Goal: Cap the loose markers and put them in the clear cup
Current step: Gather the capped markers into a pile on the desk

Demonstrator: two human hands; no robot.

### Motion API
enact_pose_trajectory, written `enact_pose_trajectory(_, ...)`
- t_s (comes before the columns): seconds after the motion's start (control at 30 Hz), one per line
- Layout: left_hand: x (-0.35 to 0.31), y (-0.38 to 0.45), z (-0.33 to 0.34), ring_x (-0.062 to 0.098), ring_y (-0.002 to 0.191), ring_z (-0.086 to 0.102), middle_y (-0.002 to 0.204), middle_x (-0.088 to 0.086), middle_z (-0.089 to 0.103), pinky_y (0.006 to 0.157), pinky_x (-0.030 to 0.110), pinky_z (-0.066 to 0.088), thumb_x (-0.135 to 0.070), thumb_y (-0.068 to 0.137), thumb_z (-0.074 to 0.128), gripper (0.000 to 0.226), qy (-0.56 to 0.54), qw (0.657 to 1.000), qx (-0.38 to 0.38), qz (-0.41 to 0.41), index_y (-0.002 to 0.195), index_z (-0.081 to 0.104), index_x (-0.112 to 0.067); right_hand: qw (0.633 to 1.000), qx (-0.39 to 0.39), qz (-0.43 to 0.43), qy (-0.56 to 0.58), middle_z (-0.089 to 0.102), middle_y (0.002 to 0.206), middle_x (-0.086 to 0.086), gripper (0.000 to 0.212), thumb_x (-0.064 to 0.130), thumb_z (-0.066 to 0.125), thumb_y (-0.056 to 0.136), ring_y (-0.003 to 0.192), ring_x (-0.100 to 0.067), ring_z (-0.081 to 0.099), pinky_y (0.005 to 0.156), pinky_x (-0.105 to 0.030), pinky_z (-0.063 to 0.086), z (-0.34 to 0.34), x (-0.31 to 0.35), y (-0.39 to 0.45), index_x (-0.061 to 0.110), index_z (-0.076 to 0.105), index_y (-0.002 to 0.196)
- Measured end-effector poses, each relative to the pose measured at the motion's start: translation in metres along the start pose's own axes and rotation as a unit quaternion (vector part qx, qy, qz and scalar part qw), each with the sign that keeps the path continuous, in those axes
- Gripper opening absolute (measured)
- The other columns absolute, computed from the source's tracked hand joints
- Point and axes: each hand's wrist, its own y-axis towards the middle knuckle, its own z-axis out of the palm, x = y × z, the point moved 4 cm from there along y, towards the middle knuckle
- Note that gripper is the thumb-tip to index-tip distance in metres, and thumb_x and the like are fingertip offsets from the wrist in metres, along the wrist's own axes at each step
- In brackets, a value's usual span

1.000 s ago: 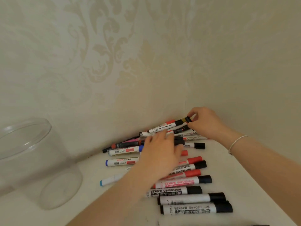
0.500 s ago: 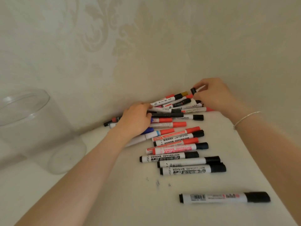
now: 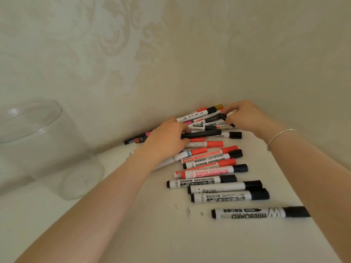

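Left hand (image 3: 167,138) grasps black marker (image 3: 204,133) atop marker pile (image 3: 209,164) on table (image 3: 142,224). Right hand (image 3: 245,116) pinches small black cap (image 3: 223,117) at pile's far end. Cup (image 3: 43,147) stands left, well apart.

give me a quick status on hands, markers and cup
Left hand grips a black marker in the pile. Right hand pinches a small black cap. Clear cup holds no markers, nothing blocking it.

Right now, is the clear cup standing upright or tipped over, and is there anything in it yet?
Tipped over and empty. The clear cup lies on its side on the table, with no markers inside its see-through wall.
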Motion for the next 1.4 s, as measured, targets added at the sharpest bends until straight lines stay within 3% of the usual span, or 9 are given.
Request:
enact_pose_trajectory(0.2, -0.013, -0.021, 0.017, 0.015, 0.112, 0.044, 0.118, 0.0, 0.049, 0.097, 0.032, 0.04, -0.043, 0.096, 0.047, 0.043, -0.025, 0.998, -0.013, 0.06, 0.134, 0.052, -0.023, 1.0, 0.013, -0.009, 0.022, 0.056, 0.079, 0.0, 0.026, 0.001, 0.053, 0.086, 0.073, -0.014, 0.052, 0.057, -0.021, 0.041, 0.004, 0.008, 0.0, 0.014, 0.066, 0.104)
enact_pose_trajectory(0.4, -0.034, -0.052, 0.036, 0.016, 0.141, 0.026, 0.153, 0.001, 0.031, 0.116, 0.038, 0.016, -0.055, 0.094, 0.019, 0.066, 0.039, 0.993, -0.054, 0.096, 0.148, 0.029, -0.019, 0.999, 0.025, -0.027, 0.022, 0.058, 0.076, -0.008, 0.024, 0.003, 0.044, 0.088, 0.072, -0.02, 0.053, 0.067, -0.03, 0.047, 0.018, 0.021, 0.001, 0.006, 0.066, 0.1)
enact_pose_trajectory(0.53, -0.045, -0.053, 0.041, 0.019, 0.142, 0.028, 0.153, 0.004, 0.033, 0.113, 0.038, 0.024, -0.052, 0.094, 0.014, 0.065, 0.048, 0.991, -0.073, 0.102, 0.147, 0.034, -0.019, 0.999, 0.037, -0.04, -0.003, 0.059, 0.074, -0.009, 0.025, 0.0, 0.045, 0.086, 0.08, -0.028, 0.057, 0.085, -0.043, 0.052, 0.026, 0.03, 0.0, 0.008, 0.067, 0.096)
enact_pose_trajectory(0.67, -0.042, -0.041, 0.034, 0.02, 0.112, 0.06, 0.128, 0.003, 0.061, 0.089, 0.035, 0.049, -0.047, 0.095, 0.021, 0.058, 0.024, 0.988, -0.133, 0.074, 0.125, 0.061, -0.017, 0.998, 0.034, -0.046, 0.012, 0.056, 0.069, -0.003, 0.024, -0.002, 0.047, 0.086, 0.075, -0.023, 0.055, 0.08, -0.039, 0.052, 0.03, 0.032, 0.0, 0.012, 0.065, 0.093)
enact_pose_trajectory(0.77, -0.034, -0.036, 0.028, 0.02, 0.098, 0.067, 0.111, 0.003, 0.07, 0.076, 0.034, 0.054, -0.046, 0.095, 0.029, 0.054, 0.077, 0.98, -0.179, 0.051, 0.111, 0.07, -0.015, 0.998, 0.025, -0.046, 0.032, 0.056, 0.069, -0.003, 0.023, -0.002, 0.048, 0.086, 0.066, -0.018, 0.053, 0.073, -0.035, 0.051, 0.033, 0.031, 0.002, 0.011, 0.066, 0.096)
enact_pose_trajectory(0.9, -0.02, -0.034, 0.026, 0.022, 0.101, 0.065, 0.11, 0.003, 0.07, 0.088, 0.039, 0.049, -0.05, 0.094, 0.027, 0.057, 0.091, 0.981, -0.171, 0.011, 0.111, 0.069, -0.015, 0.997, 0.013, -0.054, 0.056, 0.055, 0.07, -0.003, 0.023, -0.003, 0.048, 0.086, 0.061, -0.015, 0.05, 0.059, -0.028, 0.045, 0.035, 0.033, 0.004, 0.012, 0.064, 0.095)
enact_pose_trajectory(1.07, -0.007, -0.03, 0.027, 0.02, 0.134, 0.041, 0.144, 0.004, 0.047, 0.114, 0.042, 0.026, -0.058, 0.089, 0.007, 0.076, 0.085, 0.986, -0.14, -0.011, 0.134, 0.053, -0.017, 0.996, -0.016, -0.064, 0.066, 0.055, 0.072, 0.001, 0.023, -0.001, 0.05, 0.088, 0.061, -0.011, 0.05, 0.056, -0.024, 0.044, 0.036, 0.034, 0.005, 0.015, 0.063, 0.098)
enact_pose_trajectory(1.3, 0.003, -0.02, 0.029, 0.02, 0.147, 0.012, 0.159, 0.003, 0.017, 0.118, 0.043, 0.008, -0.062, 0.086, 0.003, 0.077, 0.074, 0.993, -0.082, -0.033, 0.149, 0.028, -0.024, 0.995, -0.043, -0.068, 0.059, 0.054, 0.07, 0.003, 0.023, -0.001, 0.051, 0.086, 0.059, -0.01, 0.05, 0.053, -0.023, 0.043, 0.04, 0.033, 0.008, 0.014, 0.064, 0.099)
enact_pose_trajectory(1.4, 0.005, -0.015, 0.026, 0.024, 0.137, 0.03, 0.148, 0.006, 0.038, 0.115, 0.045, 0.018, -0.062, 0.086, 0.008, 0.075, 0.092, 0.99, -0.102, -0.035, 0.144, 0.038, -0.024, 0.996, -0.036, -0.072, 0.044, 0.053, 0.069, 0.001, 0.024, 0.0, 0.051, 0.086, 0.057, -0.01, 0.048, 0.048, -0.022, 0.039, 0.045, 0.036, 0.011, 0.01, 0.065, 0.102)
